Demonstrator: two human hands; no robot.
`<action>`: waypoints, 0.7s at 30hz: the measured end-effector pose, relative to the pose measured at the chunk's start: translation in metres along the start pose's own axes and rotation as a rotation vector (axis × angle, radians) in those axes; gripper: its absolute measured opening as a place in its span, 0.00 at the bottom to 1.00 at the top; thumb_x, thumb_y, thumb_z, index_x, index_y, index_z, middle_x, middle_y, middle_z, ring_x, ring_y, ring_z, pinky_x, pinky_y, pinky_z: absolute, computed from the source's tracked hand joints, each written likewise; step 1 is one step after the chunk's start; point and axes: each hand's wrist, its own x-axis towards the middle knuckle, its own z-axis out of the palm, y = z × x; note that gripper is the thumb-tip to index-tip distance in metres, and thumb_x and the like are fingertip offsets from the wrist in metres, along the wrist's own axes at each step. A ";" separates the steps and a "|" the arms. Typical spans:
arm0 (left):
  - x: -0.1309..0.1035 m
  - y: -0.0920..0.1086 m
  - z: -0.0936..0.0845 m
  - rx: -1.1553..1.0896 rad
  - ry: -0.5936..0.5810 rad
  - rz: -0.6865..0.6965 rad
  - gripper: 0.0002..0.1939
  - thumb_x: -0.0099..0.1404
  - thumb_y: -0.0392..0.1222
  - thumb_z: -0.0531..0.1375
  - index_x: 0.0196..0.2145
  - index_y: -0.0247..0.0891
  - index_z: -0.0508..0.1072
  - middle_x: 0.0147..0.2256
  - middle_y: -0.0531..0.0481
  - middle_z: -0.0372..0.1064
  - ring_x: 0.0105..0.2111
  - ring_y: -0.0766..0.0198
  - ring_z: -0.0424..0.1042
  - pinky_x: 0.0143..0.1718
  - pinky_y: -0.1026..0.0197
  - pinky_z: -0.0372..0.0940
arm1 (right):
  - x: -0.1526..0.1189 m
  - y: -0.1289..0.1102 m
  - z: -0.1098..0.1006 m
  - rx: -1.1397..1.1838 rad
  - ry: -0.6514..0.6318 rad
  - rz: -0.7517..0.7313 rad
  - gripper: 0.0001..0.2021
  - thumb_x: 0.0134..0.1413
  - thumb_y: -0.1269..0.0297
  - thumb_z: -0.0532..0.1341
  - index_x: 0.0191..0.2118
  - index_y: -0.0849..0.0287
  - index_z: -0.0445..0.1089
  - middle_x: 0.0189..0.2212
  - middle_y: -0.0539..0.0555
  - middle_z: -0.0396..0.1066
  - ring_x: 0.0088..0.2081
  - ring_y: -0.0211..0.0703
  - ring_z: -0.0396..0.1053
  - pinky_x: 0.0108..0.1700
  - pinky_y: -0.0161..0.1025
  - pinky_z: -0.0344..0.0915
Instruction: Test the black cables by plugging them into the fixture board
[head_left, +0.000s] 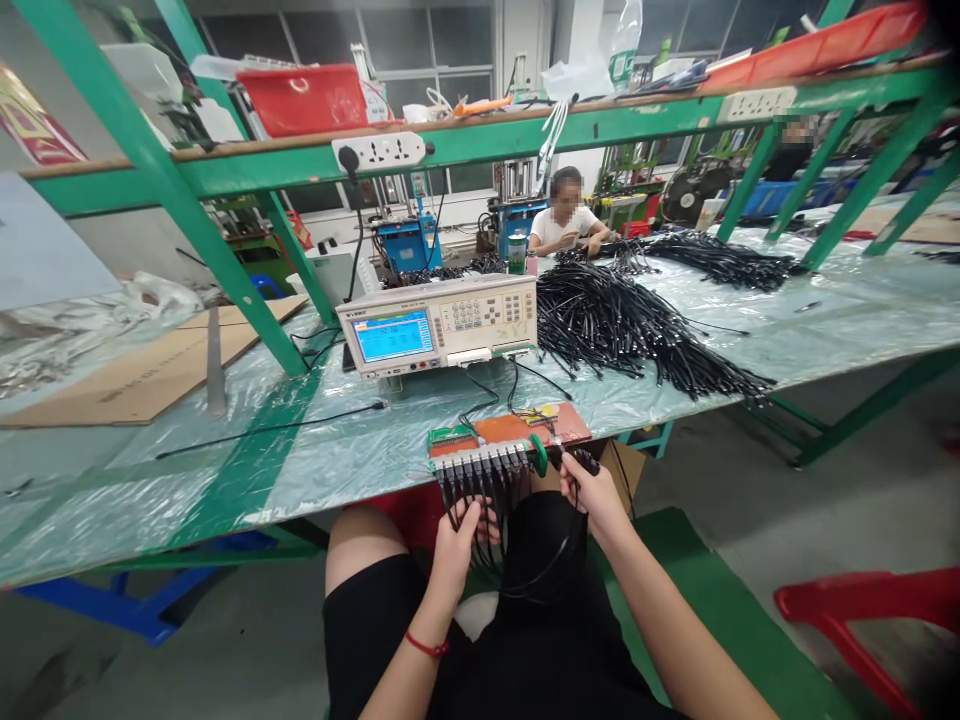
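A row of plugs [480,460] sits in the test fixture at the table's front edge, with black cables [448,490] hanging from it toward my lap. My left hand [459,535] is among these hanging cables, its fingers curled round some of them. Just right of the fixture's green round end piece [538,455], my right hand [592,492] is closed on a bundle of black cables [585,460]. The lower part of that bundle loops down over my lap. Behind the fixture stands a bench tester [442,325] with a lit blue screen, its leads running to the fixture's orange board [504,430].
A large heap of black cables [615,320] lies right of the tester. One loose cable [270,430] and a metal ruler [215,365] are on the left. A green shelf frame [285,165] spans the table. A person [570,215] sits across. A red stool [870,600] stands right.
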 end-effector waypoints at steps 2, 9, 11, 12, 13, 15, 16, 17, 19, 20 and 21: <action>0.000 -0.003 0.001 0.004 -0.016 0.003 0.23 0.63 0.56 0.65 0.42 0.30 0.76 0.31 0.44 0.76 0.25 0.63 0.75 0.27 0.62 0.72 | -0.001 -0.001 -0.002 0.005 0.019 0.005 0.29 0.39 0.37 0.71 0.25 0.62 0.67 0.15 0.52 0.65 0.12 0.30 0.52 0.13 0.29 0.43; -0.003 -0.018 0.005 -0.037 -0.007 0.005 0.25 0.61 0.60 0.66 0.38 0.31 0.76 0.28 0.47 0.73 0.22 0.66 0.73 0.23 0.64 0.70 | -0.006 0.003 0.008 -0.016 -0.030 -0.021 0.28 0.41 0.38 0.70 0.25 0.62 0.69 0.13 0.47 0.59 0.12 0.27 0.47 0.13 0.28 0.42; -0.006 -0.021 0.008 -0.048 0.010 0.001 0.26 0.62 0.63 0.64 0.36 0.32 0.75 0.24 0.51 0.70 0.19 0.69 0.69 0.18 0.68 0.65 | -0.011 0.007 0.010 -0.038 -0.088 -0.048 0.27 0.44 0.39 0.69 0.25 0.62 0.70 0.12 0.44 0.53 0.12 0.28 0.45 0.13 0.29 0.42; -0.008 -0.022 0.009 -0.059 0.015 -0.007 0.27 0.62 0.64 0.63 0.34 0.32 0.74 0.22 0.54 0.67 0.16 0.71 0.66 0.16 0.69 0.61 | -0.014 0.009 0.010 -0.051 -0.122 -0.056 0.26 0.45 0.39 0.69 0.25 0.62 0.70 0.11 0.44 0.52 0.12 0.28 0.45 0.14 0.29 0.42; -0.011 -0.023 0.011 -0.075 0.016 -0.020 0.27 0.62 0.65 0.63 0.33 0.33 0.73 0.19 0.56 0.63 0.13 0.73 0.61 0.14 0.70 0.56 | -0.016 0.010 0.010 -0.066 -0.161 -0.058 0.26 0.46 0.39 0.69 0.25 0.62 0.70 0.12 0.44 0.53 0.12 0.28 0.45 0.14 0.29 0.42; -0.015 -0.022 0.014 -0.112 0.010 -0.052 0.29 0.60 0.67 0.63 0.31 0.34 0.71 0.16 0.61 0.55 0.10 0.77 0.51 0.11 0.72 0.48 | -0.020 0.009 0.011 -0.099 -0.249 -0.043 0.26 0.47 0.40 0.69 0.27 0.63 0.72 0.13 0.45 0.55 0.12 0.28 0.45 0.14 0.30 0.41; -0.017 -0.021 0.015 -0.131 0.005 -0.069 0.29 0.59 0.69 0.63 0.30 0.35 0.69 0.15 0.63 0.52 0.10 0.77 0.48 0.11 0.72 0.45 | -0.022 0.007 0.012 -0.119 -0.303 -0.031 0.26 0.48 0.40 0.69 0.28 0.63 0.72 0.13 0.45 0.55 0.12 0.28 0.44 0.14 0.30 0.41; -0.018 -0.020 0.017 -0.145 0.000 -0.083 0.30 0.58 0.70 0.63 0.29 0.36 0.68 0.14 0.64 0.50 0.10 0.78 0.45 0.10 0.72 0.43 | -0.023 0.006 0.016 -0.140 -0.364 -0.017 0.26 0.48 0.40 0.68 0.28 0.63 0.73 0.12 0.44 0.53 0.12 0.28 0.43 0.14 0.30 0.41; -0.020 -0.015 0.021 -0.164 -0.004 -0.103 0.31 0.56 0.72 0.63 0.29 0.38 0.66 0.13 0.65 0.47 0.10 0.77 0.43 0.10 0.72 0.42 | -0.026 0.005 0.027 -0.169 -0.509 0.023 0.26 0.50 0.40 0.68 0.30 0.64 0.74 0.11 0.43 0.51 0.12 0.28 0.43 0.14 0.29 0.41; -0.021 -0.011 0.023 -0.175 0.000 -0.115 0.32 0.55 0.73 0.63 0.29 0.38 0.65 0.13 0.66 0.47 0.10 0.77 0.42 0.10 0.72 0.42 | -0.028 0.005 0.035 -0.171 -0.574 0.048 0.26 0.50 0.41 0.68 0.30 0.65 0.74 0.11 0.43 0.51 0.12 0.27 0.43 0.14 0.29 0.41; -0.023 -0.008 0.025 -0.183 0.011 -0.130 0.33 0.53 0.74 0.63 0.29 0.39 0.64 0.13 0.66 0.47 0.10 0.77 0.42 0.10 0.72 0.41 | -0.029 0.006 0.044 -0.164 -0.626 0.074 0.26 0.49 0.41 0.68 0.30 0.65 0.74 0.11 0.43 0.52 0.12 0.27 0.44 0.14 0.29 0.41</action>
